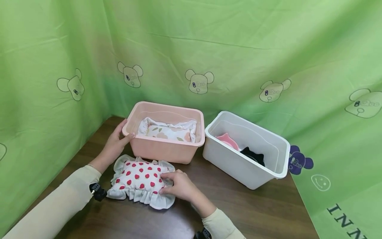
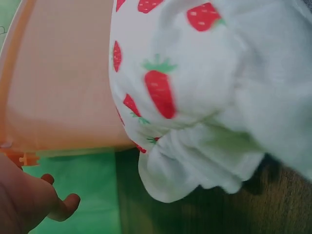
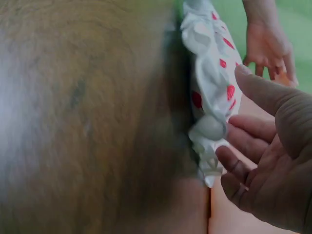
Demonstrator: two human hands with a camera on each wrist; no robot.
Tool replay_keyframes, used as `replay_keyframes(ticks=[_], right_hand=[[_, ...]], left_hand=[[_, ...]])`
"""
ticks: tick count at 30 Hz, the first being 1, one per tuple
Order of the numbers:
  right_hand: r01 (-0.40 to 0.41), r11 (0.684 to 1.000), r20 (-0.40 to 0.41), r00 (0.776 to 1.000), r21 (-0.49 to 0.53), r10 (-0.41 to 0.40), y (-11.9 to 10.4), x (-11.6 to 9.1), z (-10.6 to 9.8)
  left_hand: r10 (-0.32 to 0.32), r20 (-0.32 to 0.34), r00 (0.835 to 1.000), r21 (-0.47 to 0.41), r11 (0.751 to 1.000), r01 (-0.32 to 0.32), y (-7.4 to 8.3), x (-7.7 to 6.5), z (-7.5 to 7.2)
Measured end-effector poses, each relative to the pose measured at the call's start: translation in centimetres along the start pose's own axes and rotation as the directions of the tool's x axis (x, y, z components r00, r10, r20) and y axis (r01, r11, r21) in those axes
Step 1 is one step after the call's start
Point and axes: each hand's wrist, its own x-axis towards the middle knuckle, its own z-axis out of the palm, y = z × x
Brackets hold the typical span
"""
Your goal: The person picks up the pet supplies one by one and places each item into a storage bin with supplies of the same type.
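A small white pillow (image 1: pixel 140 177) with red strawberries and a ruffled edge lies on the table before the pink bin (image 1: pixel 162 151). My right hand (image 1: pixel 180 186) is at the pillow's right edge, thumb and fingers spread; the right wrist view shows fingertips (image 3: pixel 234 124) at the ruffle (image 3: pixel 210 127). My left hand (image 1: pixel 114 142) holds the bin's front left corner, thumb over the front rim and fingers along the left side. Inside that bin sits another ruffled pillow (image 1: pixel 170 132) with a peach floral print. Strawberry fabric (image 2: pixel 170 92) fills much of the left wrist view.
A white bin (image 1: pixel 232 166) stands to the right of the pink one, angled, with a pink cat-eared item (image 1: pixel 228 141) and a black one (image 1: pixel 253 156) inside. Green printed cloth (image 1: pixel 167 46) hangs behind the dark wooden table (image 1: pixel 134 219) and along its sides.
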Motion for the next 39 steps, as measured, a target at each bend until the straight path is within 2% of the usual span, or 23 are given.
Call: replay_keyframes(ticks=[5,10,15,20,24,28,35,39], right_hand=[[-0.069,0.995,-0.07,0.996,-0.079,0.063,-0.6,0.3,1.2],[-0.05,0.987,-0.151,0.988,-0.152,0.026,-1.4,0.7,2.4],[-0.031,0.991,-0.174,0.985,-0.127,0.008,-1.4,1.0,3.0],[0.018,0.998,-0.194,0.98,-0.063,-0.03,-0.8,1.0,2.7],[0.055,0.998,-0.206,0.977,0.01,-0.051,-0.5,0.4,1.5],[0.094,0.995,-0.212,0.973,0.026,-0.086,-0.5,-0.2,-0.4],[0.145,0.989,-0.253,0.958,0.037,-0.131,-0.7,-1.7,-4.9],[0.13,0.987,-0.248,0.963,0.095,-0.103,-1.0,-2.8,-7.5]], left_hand=[[0.005,-0.008,1.0,-0.008,1.0,-0.006,0.0,0.0,-0.1],[-0.006,-0.01,1.0,-0.002,1.0,0.006,0.0,-0.4,-0.6],[-0.034,-0.01,0.999,0.022,0.999,0.034,-0.3,-1.0,-0.8],[-0.045,0.005,0.999,0.014,0.999,0.044,-0.7,-0.7,-0.4],[-0.052,0.024,0.998,0.028,0.998,0.051,-0.9,-0.3,0.0],[-0.053,0.023,0.998,0.033,0.998,0.052,-0.8,0.0,0.2],[-0.02,-0.004,1.0,0.011,1.0,0.021,-0.1,0.1,0.4],[-0.012,-0.016,1.0,0.011,1.0,0.012,0.1,0.2,0.2]])
